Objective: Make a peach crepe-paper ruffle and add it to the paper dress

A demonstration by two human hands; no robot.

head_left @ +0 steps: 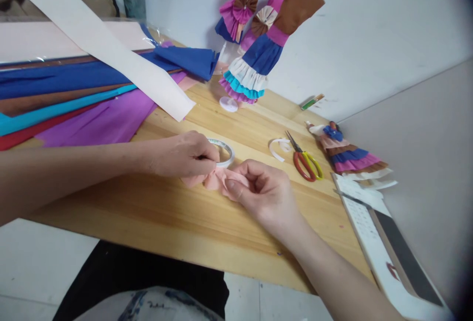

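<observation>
My left hand [185, 154] and my right hand [264, 193] both pinch a small gathered piece of pink crepe paper [214, 179] lying on the wooden table [177, 222]. The left fingers close on its upper edge. The right thumb and fingers fold round its right end. A roll of white double-sided tape [224, 151] lies flat just behind the paper, touching the left fingertips.
Sheets of crepe paper [74, 99] in several colours lie at the left, crossed by a white strip [111, 50]. Paper dress models [258, 50] stand at the back. Red-and-yellow scissors [305, 160], a paper doll [343, 153] and a paper cutter [384, 247] lie at the right.
</observation>
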